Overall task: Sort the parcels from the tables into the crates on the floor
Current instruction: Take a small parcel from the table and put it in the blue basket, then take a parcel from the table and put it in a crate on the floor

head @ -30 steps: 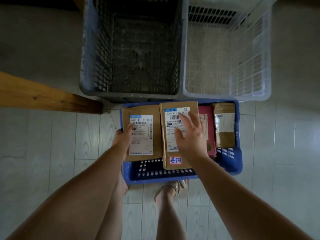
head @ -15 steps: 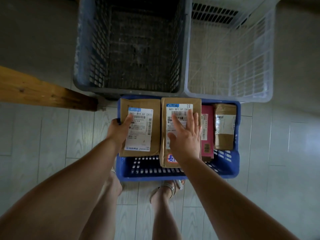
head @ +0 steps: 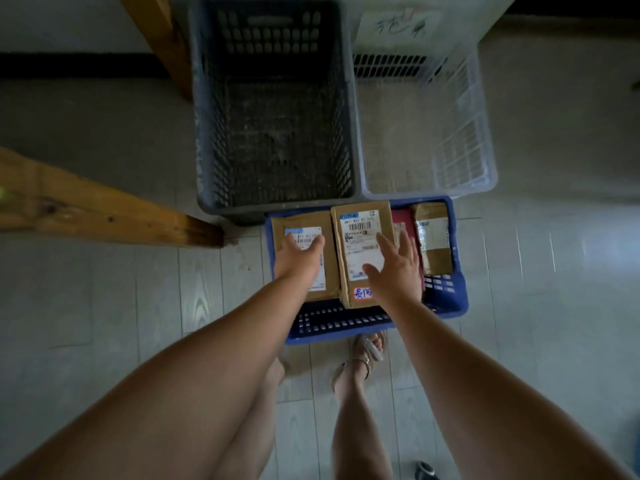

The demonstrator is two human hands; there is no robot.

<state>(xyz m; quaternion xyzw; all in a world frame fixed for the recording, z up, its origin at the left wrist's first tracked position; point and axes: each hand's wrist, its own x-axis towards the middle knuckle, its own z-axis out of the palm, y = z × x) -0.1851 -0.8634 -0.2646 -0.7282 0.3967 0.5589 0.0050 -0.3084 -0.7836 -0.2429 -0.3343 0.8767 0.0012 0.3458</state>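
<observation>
Over cardboard parcels (head: 362, 251), seemingly untouching, flat hands (head: 394, 271).

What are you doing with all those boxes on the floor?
A person is leaning over a low blue plastic crate that holds four parcels. The left hand rests on a brown cardboard parcel at the left, and the right hand hovers open over the taller brown parcel beside it. The dark grey crate and the clear white crate behind hold no parcels.

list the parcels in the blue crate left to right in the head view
brown parcel under the left hand → taller brown parcel with the red handwritten tag → red parcel → small tape-wrapped brown parcel
</observation>
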